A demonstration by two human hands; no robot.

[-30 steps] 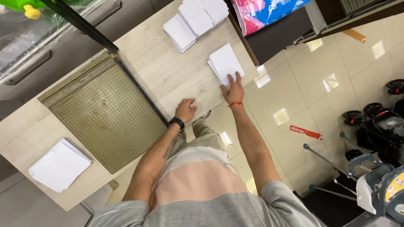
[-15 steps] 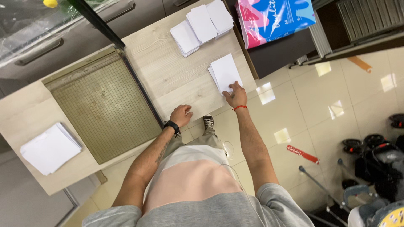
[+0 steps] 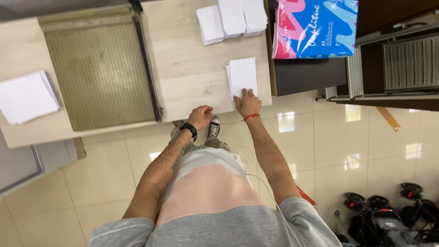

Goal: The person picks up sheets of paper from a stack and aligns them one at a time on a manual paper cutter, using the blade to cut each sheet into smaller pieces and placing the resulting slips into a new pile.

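My right hand (image 3: pixel 247 101), with a red string at the wrist, lies on the near edge of a small stack of white paper sheets (image 3: pixel 243 74) at the front edge of the light wooden table (image 3: pixel 192 68), fingers gripping the stack's edge. My left hand (image 3: pixel 201 116), with a black watch on the wrist, rests curled against the table's front edge, just right of the paper cutter (image 3: pixel 98 68). It holds nothing.
The cutter has a green gridded bed and a dark blade arm (image 3: pixel 147 64). Paper stacks lie at far left (image 3: pixel 28 97) and at the back (image 3: pixel 232 18). A pink-and-blue paper ream (image 3: pixel 315 27) sits on a dark cabinet (image 3: pixel 306 75). Black wheeled equipment (image 3: pixel 388 215) stands on the tiled floor.
The head view has turned, so the table now looks squarer and closer. Both hands stay where they were, the right one still on the small paper stack.
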